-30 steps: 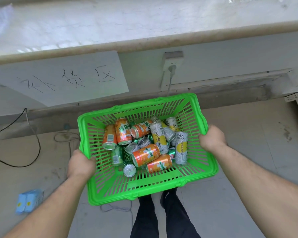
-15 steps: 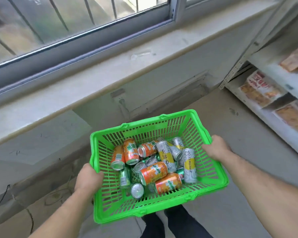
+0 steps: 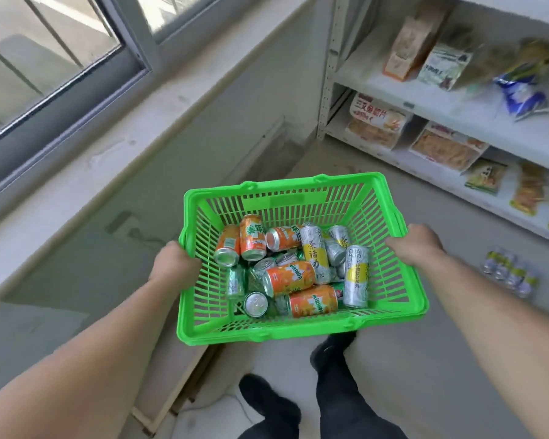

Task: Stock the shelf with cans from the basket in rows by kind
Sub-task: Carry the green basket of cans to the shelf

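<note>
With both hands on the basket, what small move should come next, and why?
Probably carry the green basket to the shelf at the right and set it down. The left hand and right hand both hold its rim, so neither can pick up cans.

- One view only, from the person's head, aimed steeply down and forward along both forearms.
- Wide-angle lens: straight lines bow near the frame edges.
- Close range: the left hand and right hand sit mid-frame, fingers curled over opposite rims of the green basket.
- Beyond the fingers, a shelf fills the upper right and a window the upper left.
- Below the fingers, the person's legs and floor.
</note>
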Demonstrator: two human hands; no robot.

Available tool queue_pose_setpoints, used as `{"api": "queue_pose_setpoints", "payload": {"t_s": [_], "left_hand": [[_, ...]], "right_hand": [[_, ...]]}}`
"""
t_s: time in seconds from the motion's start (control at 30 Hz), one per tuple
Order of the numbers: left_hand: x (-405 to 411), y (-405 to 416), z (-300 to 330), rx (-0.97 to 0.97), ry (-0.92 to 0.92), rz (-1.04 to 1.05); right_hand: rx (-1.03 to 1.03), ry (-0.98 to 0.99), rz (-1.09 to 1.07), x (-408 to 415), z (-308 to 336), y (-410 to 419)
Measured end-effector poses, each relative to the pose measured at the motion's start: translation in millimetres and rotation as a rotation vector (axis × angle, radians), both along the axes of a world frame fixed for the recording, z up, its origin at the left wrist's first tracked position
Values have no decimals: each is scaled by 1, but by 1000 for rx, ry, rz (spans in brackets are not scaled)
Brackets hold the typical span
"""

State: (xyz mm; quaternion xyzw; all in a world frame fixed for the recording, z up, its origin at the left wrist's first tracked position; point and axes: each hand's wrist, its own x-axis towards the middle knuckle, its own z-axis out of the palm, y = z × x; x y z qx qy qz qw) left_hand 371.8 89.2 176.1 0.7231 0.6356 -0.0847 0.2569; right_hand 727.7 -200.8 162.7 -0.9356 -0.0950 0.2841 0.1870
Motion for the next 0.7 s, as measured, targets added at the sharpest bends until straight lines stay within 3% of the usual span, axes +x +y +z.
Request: {"api": "queue_pose_setpoints", "payload": {"t_s": [0.4,0.7], "left_hand": [[236,29,3,18,18,-246],[364,80,7,53,-4,-391]], "right_hand": [[26,25,-258,154,9,-61],[125,-8,-459,222,6,-42]]}}
